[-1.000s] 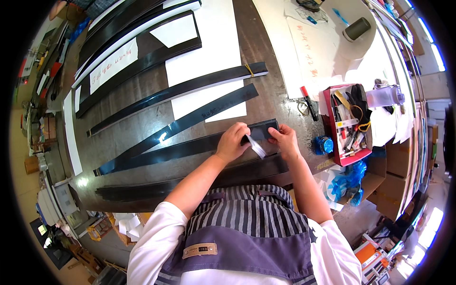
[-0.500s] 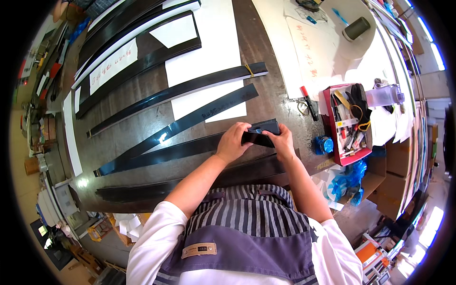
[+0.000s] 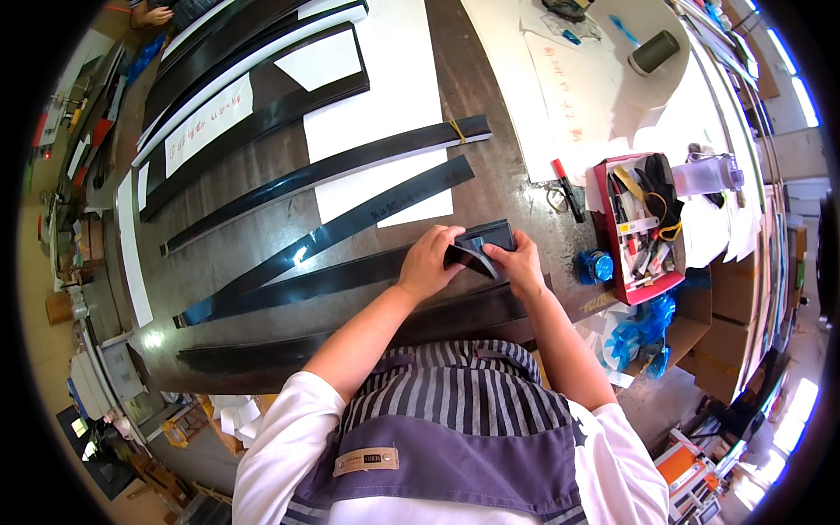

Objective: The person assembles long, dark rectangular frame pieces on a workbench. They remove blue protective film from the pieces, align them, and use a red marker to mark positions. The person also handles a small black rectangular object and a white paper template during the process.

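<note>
My left hand [image 3: 429, 264] is closed around a stack of long, thin black strips [image 3: 337, 278], close to their right end. At that end my right hand [image 3: 524, 265] grips the stack, its thumb pressed on top. Between my hands one strip end [image 3: 473, 256] bends away from the rest and curls toward me. The far ends of the stack rest on the dark table at the left. Just beyond lies a single glossy black strip [image 3: 350, 224] with pale handwriting, its left end meeting the stack's. Fingers under the stack are hidden.
Further back is a strip bundle [image 3: 332, 162] tied with a yellow band. More black strips [image 3: 262, 352] lie along the near table edge. To the right are a red marker [image 3: 567, 184], a blue tape roll [image 3: 597, 268] and a red tool box [image 3: 623, 271]. Another person's hand [image 3: 157, 16] shows far left.
The bent strip end between my hands has tilted further down toward me. My hands stay in nearly the same place. Another person's hand at the far left has shifted.
</note>
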The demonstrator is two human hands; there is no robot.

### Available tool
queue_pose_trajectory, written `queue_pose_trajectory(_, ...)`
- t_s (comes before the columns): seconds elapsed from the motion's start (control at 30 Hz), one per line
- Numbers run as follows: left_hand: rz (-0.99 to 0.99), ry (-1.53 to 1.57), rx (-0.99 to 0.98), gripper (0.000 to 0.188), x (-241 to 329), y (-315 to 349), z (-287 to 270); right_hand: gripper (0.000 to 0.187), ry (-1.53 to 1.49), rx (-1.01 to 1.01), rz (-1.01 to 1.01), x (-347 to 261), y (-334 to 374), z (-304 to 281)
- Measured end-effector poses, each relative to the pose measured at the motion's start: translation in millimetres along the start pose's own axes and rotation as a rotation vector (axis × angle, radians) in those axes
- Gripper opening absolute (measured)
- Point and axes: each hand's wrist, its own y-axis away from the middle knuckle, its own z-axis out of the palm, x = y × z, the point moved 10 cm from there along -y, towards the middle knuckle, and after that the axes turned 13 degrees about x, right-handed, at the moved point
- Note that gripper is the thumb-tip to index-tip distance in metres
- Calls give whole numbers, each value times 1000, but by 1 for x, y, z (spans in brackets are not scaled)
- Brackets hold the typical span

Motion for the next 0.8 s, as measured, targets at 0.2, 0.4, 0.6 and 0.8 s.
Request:
queue_pose_trajectory(0.2, 78, -55, -7, 48, -6, 7, 4, 19, -215, 5, 240, 26, -8, -9)
queue_pose_trajectory(0.4, 38, -27, 11, 50, 3, -1, 1, 23, -16, 37, 2, 8, -2, -2)
queue_pose_trajectory(0.6, 49, -38, 25, 48, -8, 7, 2, 24, -249, 27, 260, 13, 1, -7)
queue_pose_trajectory(0.8, -23, -28, 28, 47, -6, 2, 2, 21, 4, 40, -47, 6, -3, -1)
